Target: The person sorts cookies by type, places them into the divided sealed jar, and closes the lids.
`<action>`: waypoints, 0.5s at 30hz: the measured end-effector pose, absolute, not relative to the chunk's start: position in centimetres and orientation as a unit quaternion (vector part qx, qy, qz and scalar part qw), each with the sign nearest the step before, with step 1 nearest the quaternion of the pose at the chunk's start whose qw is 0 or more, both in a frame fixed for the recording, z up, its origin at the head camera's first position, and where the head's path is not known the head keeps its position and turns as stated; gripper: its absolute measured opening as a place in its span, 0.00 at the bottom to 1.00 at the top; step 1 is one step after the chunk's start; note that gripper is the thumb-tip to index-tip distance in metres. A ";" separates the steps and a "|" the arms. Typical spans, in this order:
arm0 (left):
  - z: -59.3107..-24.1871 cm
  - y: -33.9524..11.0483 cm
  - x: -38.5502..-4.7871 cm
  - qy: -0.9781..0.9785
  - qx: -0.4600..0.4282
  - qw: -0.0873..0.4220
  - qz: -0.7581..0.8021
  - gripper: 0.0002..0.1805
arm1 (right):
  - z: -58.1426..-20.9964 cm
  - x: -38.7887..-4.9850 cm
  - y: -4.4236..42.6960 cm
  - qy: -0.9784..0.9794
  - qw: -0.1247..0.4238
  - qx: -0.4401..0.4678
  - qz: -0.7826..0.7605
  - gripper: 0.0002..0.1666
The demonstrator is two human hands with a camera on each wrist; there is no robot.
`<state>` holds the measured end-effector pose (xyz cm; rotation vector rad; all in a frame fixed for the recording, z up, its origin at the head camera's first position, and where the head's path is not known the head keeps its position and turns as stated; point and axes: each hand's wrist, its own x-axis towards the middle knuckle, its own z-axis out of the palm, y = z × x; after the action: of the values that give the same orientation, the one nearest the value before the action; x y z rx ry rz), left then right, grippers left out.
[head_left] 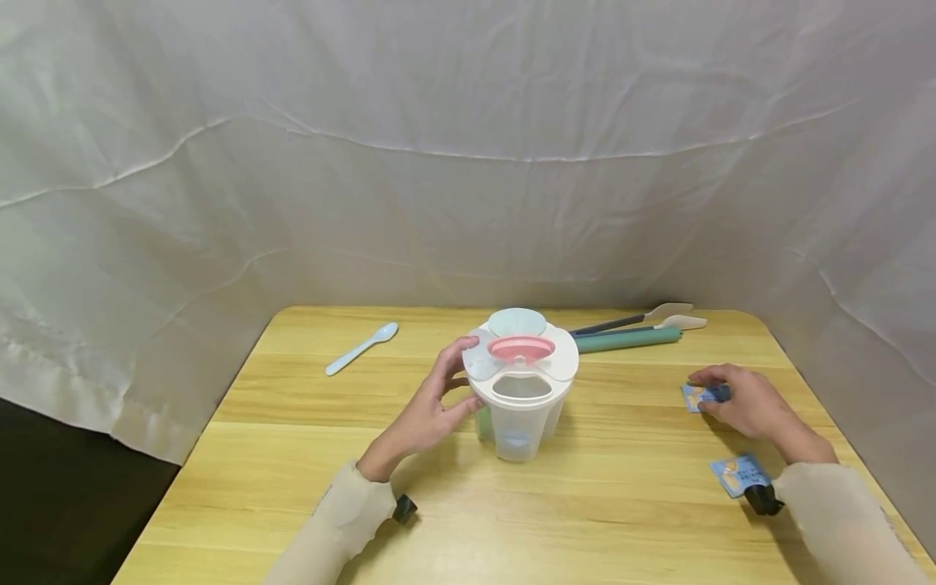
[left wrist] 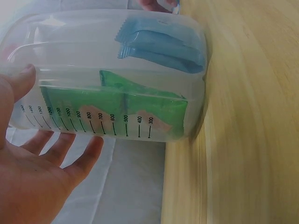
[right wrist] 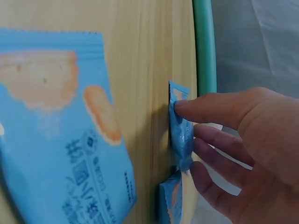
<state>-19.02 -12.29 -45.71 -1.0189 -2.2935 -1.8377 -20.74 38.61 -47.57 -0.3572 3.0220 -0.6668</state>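
A clear divided storage container (head_left: 517, 424) with a white lid (head_left: 561, 357) stands upright mid-table. The lid has an open hole at the front and pink and pale covers. My left hand (head_left: 420, 418) grips its left side, thumb toward the front and fingers round the far side. Green packets (left wrist: 156, 109) and blue packets (left wrist: 161, 44) lie in separate compartments. At the right, my right hand (head_left: 756, 406) pinches a small blue biscuit packet (right wrist: 180, 128) between thumb and fingers. Another blue packet (right wrist: 172, 198) lies beside it; a third packet (head_left: 737, 473) lies nearer, by the right wrist.
A pale blue spoon (head_left: 361, 349) lies at the back left of the wooden table (head_left: 292, 455). Behind the container to the right are a green rod-like object (head_left: 629, 339) and light-tipped utensils (head_left: 683, 322). A grey curtain (head_left: 468, 203) hangs round the back and sides.
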 end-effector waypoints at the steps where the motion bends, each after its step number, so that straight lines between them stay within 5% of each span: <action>1: -45.7 -12.3 -19.0 -0.738 -0.327 0.015 -0.591 0.46 | -47.6 -20.8 38.7 0.970 0.016 -0.113 -0.214 0.25; 15: -45.7 -12.3 -18.9 -0.739 -0.327 0.017 -0.588 0.46 | -46.9 -21.9 37.8 0.969 -0.038 -0.125 -0.209 0.18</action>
<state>-18.92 -12.34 -45.74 -1.0175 -2.2973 -1.8283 -21.93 37.79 -46.94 -0.4032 3.1213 -0.6727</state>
